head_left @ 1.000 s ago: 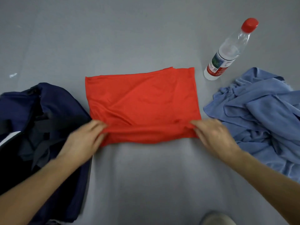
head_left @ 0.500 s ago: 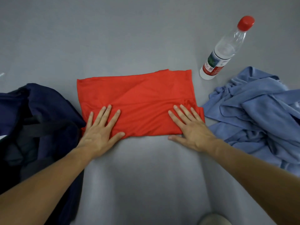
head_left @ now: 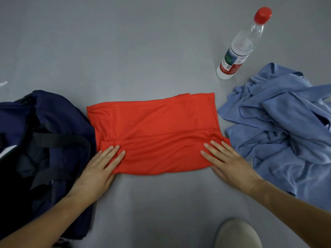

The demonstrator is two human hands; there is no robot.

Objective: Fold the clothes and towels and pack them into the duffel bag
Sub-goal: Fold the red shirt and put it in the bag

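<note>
A folded red garment [head_left: 154, 129] lies flat on the grey floor in the middle of the view. My left hand [head_left: 97, 171] rests palm down on its near left corner, fingers straight. My right hand [head_left: 227, 163] lies flat on its near right corner, fingers also straight. The navy duffel bag [head_left: 59, 122] sits open at the left, touching the garment's left edge, with black straps across its mouth. A crumpled blue cloth pile [head_left: 286, 129] lies at the right, close to the garment's right edge.
A clear plastic water bottle [head_left: 241, 45] with a red cap stands behind the blue pile. A grey shoe tip [head_left: 236, 233] shows at the bottom edge. Bare grey floor [head_left: 125, 42] stretches beyond the garment.
A second ago both hands pinched the garment's near edge. They then flattened onto it and have slid back toward its near corners, smoothing the fold.
</note>
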